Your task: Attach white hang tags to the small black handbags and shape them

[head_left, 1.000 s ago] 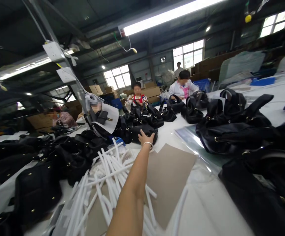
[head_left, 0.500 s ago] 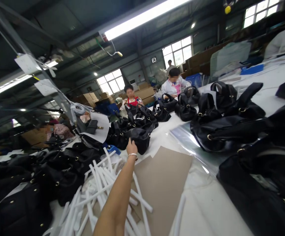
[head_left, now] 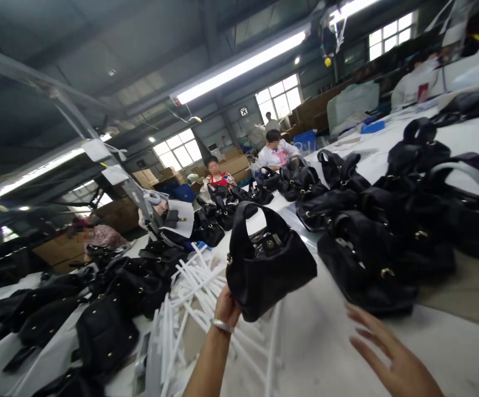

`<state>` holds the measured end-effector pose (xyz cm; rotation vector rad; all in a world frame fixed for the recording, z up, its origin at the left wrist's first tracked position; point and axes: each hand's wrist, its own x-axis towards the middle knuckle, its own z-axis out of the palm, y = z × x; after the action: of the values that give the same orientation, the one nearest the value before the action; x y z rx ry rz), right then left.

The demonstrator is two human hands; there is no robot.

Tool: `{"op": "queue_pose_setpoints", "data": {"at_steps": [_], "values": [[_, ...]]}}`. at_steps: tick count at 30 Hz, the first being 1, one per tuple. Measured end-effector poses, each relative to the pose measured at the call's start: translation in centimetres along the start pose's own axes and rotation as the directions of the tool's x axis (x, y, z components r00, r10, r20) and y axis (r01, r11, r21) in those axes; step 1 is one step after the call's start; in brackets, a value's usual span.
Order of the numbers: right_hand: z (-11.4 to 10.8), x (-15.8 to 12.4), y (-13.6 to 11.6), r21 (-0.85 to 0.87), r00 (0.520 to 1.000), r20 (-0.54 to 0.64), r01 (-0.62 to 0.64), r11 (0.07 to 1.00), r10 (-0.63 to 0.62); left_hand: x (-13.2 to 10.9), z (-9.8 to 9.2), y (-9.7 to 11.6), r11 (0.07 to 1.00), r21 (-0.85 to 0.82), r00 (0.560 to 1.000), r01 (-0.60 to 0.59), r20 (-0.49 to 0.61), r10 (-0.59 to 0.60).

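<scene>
My left hand [head_left: 225,306] grips the lower left corner of a black handbag [head_left: 266,263] and holds it up above the white table [head_left: 339,353]. The bag has a short looped handle and gold hardware. My right hand [head_left: 392,353] is at the lower right, fingers spread, holding nothing, a short way right of the bag. A silver bracelet sits on my left wrist. Under the bag lies a pile of white foam tubes [head_left: 190,298].
Several black handbags lie in heaps at the left [head_left: 111,298] and right [head_left: 388,231] of the table. Two seated people [head_left: 276,151] work at the far end, another person [head_left: 99,237] at the left. Cardboard boxes stand behind them.
My left hand took hold of a black handbag far out on the table and drew it back toward me, lifted. My right hand has come into view. The camera swung right.
</scene>
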<state>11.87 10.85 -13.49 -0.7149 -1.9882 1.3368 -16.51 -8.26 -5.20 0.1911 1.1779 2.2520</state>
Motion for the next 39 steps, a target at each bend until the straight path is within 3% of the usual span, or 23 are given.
{"op": "queue_pose_setpoints", "data": {"at_steps": [3, 4, 7, 10, 14, 19, 27, 31, 34, 39], "values": [[-1.5, -0.6, -4.5, 0.282, 0.996, 0.0, -0.087, 0.955, 0.091, -5.2, -0.5, -3.0, 0.973, -0.013, 0.971, 0.229, 0.073, -0.228], [-1.9, -1.1, -5.7, 0.348, 0.993, 0.059, -0.119, 0.93, 0.106, -6.6, -0.6, -3.9, 0.96, -0.009, 0.956, 0.279, 0.09, -0.277], [-2.9, -3.3, -7.7, 0.509, 0.971, 0.207, -0.21, 0.835, 0.118, -10.5, -0.8, -6.8, 0.959, -0.015, 0.957, 0.284, 0.065, -0.282], [-3.6, -4.6, -6.9, 0.56, 0.972, 0.17, -0.231, 0.796, 0.162, -13.7, -0.8, -9.3, 0.971, -0.023, 0.97, 0.237, 0.068, -0.235], [-4.1, -4.3, -4.4, 0.527, 0.985, 0.079, -0.173, 0.832, 0.155, -16.5, -0.5, -11.4, 0.978, 0.001, 0.977, 0.208, 0.057, -0.208], [-3.8, -3.9, -3.4, 0.508, 0.988, 0.072, -0.153, 0.848, 0.135, -17.4, -0.2, -12.2, 0.988, 0.028, 0.988, 0.15, 0.022, -0.15], [-2.8, -3.9, -2.3, 0.431, 0.987, 0.035, -0.157, 0.888, 0.158, -18.8, -0.8, -13.8, 0.973, -0.033, 0.973, 0.229, -0.033, -0.23], [-2.8, -4.7, -2.0, 0.431, 0.981, 0.043, -0.188, 0.882, 0.188, -18.4, -0.8, -13.9, 0.961, -0.013, 0.956, 0.277, -0.098, -0.277], [-3.2, -5.8, -2.3, 0.418, 0.975, 0.021, -0.21, 0.884, 0.221, -18.1, -0.6, -13.8, 0.961, 0.024, 0.959, 0.277, -0.069, -0.274], [-4.6, -8.1, -3.7, 0.362, 0.965, -0.067, -0.214, 0.907, 0.255, -15.4, -0.1, -12.7, 0.966, 0.183, 0.983, 0.184, -0.047, -0.178]]}}
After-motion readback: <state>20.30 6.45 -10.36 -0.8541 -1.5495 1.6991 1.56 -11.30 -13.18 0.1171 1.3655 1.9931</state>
